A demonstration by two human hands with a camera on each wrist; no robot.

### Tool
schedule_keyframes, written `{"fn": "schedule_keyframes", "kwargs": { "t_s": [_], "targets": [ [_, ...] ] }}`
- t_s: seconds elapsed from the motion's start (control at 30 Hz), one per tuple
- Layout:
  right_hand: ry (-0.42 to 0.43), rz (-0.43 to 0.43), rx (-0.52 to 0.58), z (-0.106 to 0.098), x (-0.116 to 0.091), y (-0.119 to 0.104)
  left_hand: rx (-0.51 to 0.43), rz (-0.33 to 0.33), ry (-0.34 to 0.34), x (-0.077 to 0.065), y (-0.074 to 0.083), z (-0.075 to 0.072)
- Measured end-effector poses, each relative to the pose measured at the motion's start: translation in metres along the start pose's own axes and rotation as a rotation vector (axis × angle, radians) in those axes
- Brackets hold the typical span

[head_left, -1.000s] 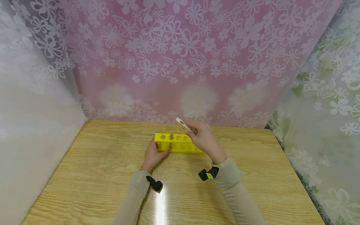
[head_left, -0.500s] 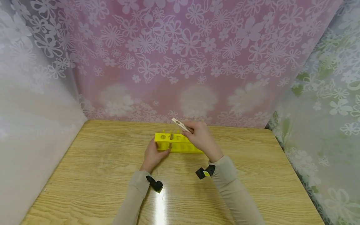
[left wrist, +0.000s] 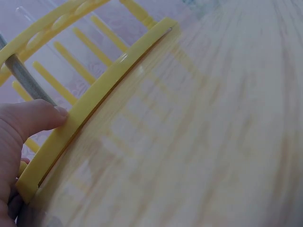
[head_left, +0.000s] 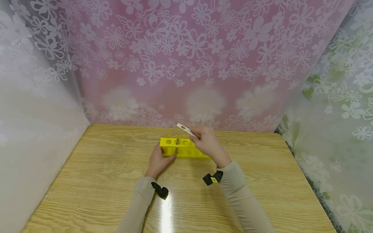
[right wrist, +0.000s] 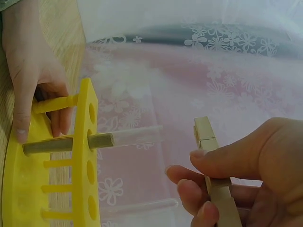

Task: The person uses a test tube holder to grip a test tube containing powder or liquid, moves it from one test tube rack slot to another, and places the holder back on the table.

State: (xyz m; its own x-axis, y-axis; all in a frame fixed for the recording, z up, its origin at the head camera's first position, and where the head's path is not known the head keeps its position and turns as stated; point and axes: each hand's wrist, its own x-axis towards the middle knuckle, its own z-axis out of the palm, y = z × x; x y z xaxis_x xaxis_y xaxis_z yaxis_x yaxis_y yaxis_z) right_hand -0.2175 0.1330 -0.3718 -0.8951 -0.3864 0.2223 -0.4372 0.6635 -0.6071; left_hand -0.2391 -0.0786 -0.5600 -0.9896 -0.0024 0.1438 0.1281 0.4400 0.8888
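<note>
A yellow test tube rack (head_left: 189, 152) stands on the table, its far right part hidden behind my right hand (head_left: 210, 144). My left hand (head_left: 157, 161) grips the rack's left end, the thumb lying on the base edge in the left wrist view. Upright in the second hole from the left is a glass test tube (right wrist: 137, 136), its lower part filled with something grey-brown and its top clear. My right hand pinches a wooden test tube holder (right wrist: 205, 132) between thumb and fingers. In the right wrist view, the holder's tip is a short gap away from the tube's mouth.
Another clear glass tube (right wrist: 147, 205) shows beyond the rack in the right wrist view. Drying pegs (left wrist: 75, 61) line the rack's back. Around the wood-grain table (head_left: 110, 181) hang flowered curtains (head_left: 175, 64). Both wrists carry small black cameras (head_left: 160, 190).
My right hand has moved a little left with the test tube holder, bringing its tip over the tube's side of the rack. The left hand and the rack have stayed put.
</note>
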Motion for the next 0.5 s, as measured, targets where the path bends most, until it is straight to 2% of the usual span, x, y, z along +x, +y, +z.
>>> {"fn": "schedule_keyframes", "kwargs": {
  "t_s": [0.27, 0.5],
  "targets": [
    [-0.04, 0.032, 0.0, -0.0025, -0.0058, -0.0042, 0.012, -0.016, -0.005, -0.0009, 0.0006, 0.0],
    [-0.031, 0.037, 0.006, -0.0033, -0.0064, -0.0046, 0.011, -0.012, 0.001, 0.0001, 0.0005, -0.0002]
  ]
}}
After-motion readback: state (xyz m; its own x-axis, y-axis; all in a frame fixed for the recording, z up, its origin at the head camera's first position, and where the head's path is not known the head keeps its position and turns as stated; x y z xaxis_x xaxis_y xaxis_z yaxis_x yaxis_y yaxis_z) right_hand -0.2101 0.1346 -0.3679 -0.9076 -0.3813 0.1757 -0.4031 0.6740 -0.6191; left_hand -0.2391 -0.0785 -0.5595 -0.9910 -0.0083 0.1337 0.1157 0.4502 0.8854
